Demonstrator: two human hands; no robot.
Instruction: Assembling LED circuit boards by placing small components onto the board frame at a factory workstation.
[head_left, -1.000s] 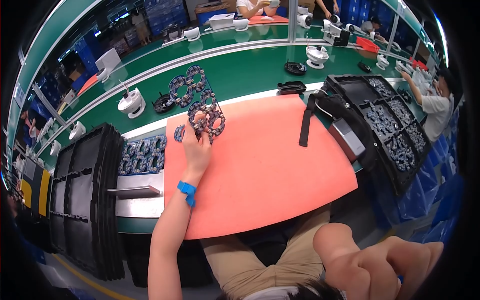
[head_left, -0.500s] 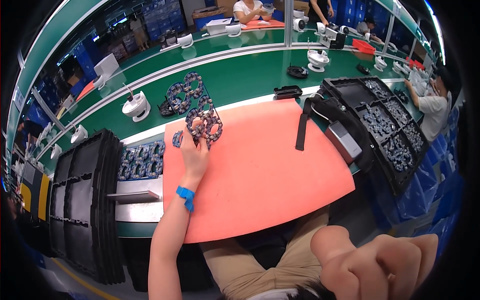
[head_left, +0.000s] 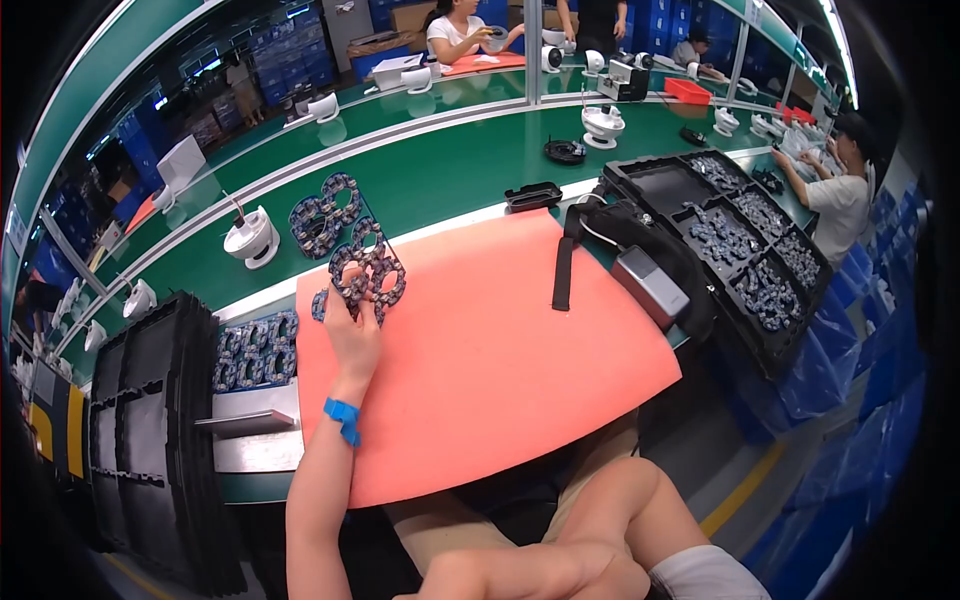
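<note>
Left hand [head_left: 352,325] grip closed on ring panel [head_left: 368,272] (panel juts beyond fingertips); right hand [head_left: 560,560] empty.

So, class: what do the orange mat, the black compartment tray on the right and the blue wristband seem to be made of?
Orange mat: probably soft foam or rubber, with a matte, even surface and rounded edge.
Black compartment tray: likely thin moulded plastic, with a slight sheen and formed pockets.
Blue wristband on the left hand: looks like fabric or elastic, though too small to be sure.
</note>
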